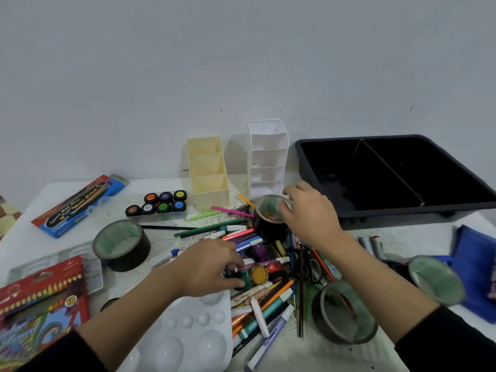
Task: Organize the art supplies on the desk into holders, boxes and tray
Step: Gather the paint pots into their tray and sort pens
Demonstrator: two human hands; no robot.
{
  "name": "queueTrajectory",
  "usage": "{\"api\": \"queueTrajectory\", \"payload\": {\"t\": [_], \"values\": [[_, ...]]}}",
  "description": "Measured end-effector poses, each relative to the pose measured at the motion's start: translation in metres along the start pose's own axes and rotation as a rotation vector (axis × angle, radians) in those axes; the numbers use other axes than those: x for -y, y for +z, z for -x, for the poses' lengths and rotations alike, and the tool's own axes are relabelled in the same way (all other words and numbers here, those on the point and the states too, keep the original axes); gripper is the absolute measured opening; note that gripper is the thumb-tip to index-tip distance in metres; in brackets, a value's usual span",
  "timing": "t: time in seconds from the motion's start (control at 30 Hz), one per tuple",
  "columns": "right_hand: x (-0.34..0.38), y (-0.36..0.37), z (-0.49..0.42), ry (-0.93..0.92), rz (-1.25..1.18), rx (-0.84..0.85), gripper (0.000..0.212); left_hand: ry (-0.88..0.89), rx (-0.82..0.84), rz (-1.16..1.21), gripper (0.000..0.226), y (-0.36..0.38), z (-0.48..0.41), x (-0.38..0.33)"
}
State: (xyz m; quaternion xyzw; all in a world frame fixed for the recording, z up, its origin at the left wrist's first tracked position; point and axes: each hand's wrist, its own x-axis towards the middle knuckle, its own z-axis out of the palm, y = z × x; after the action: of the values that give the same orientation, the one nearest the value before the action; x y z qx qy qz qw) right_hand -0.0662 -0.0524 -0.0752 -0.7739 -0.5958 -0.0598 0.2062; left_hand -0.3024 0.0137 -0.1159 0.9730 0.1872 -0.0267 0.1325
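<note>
The right hand (308, 213) grips a black tape roll with a pale green core (268, 210), fingers curled over its rim. The roll sits on the heap of coloured markers and pencils (257, 299) at mid-desk. The left hand (212, 264) reaches with curled fingers among small paint pots (259, 274); whether it holds one I cannot tell. Sorting looks barely begun. The next move probably calls for lifting the roll over the near wall of the black plastic tray (402, 212).

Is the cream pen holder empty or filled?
Empty: all three compartments of the cream pen holder show only bare walls, and no pens stick out.
</note>
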Motion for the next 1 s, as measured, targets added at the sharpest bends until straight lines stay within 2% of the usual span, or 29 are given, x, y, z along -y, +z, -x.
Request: {"api": "queueTrajectory", "payload": {"t": [0.07, 0.17, 0.27, 0.47, 0.77, 0.9, 1.0], "values": [[0.004, -0.008, 0.010, -0.122, -0.178, 0.045, 0.018, 0.004, 0.011, 0.007, 0.038, 0.003, 0.001, 0.000], [0.014, -0.010, 0.026, -0.349, -0.323, 0.315, 0.011, 0.002, 0.015, -0.002, 0.036, 0.004, 0.000, -0.002], [0.019, -0.001, 0.039, -0.486, -0.225, 0.459, 0.016, -0.005, 0.004, 0.002, 0.030, 0.004, -0.002, -0.006], [0.023, 0.014, 0.053, -0.618, 0.063, 0.450, 0.030, -0.057, -0.038, 0.050, 0.033, 0.005, -0.003, -0.005], [0.034, 0.019, 0.052, -0.643, 0.164, 0.491, 0.033, -0.118, -0.125, 0.143, 0.028, -0.024, 0.010, 0.009], [0.035, 0.019, 0.046, -0.560, 0.051, 0.540, 0.024, -0.183, -0.138, 0.182, 0.028, -0.033, 0.020, 0.015], [0.036, 0.014, 0.036, -0.455, -0.101, 0.556, 0.027, -0.203, -0.160, 0.238, 0.026, -0.038, 0.029, 0.024]]}}
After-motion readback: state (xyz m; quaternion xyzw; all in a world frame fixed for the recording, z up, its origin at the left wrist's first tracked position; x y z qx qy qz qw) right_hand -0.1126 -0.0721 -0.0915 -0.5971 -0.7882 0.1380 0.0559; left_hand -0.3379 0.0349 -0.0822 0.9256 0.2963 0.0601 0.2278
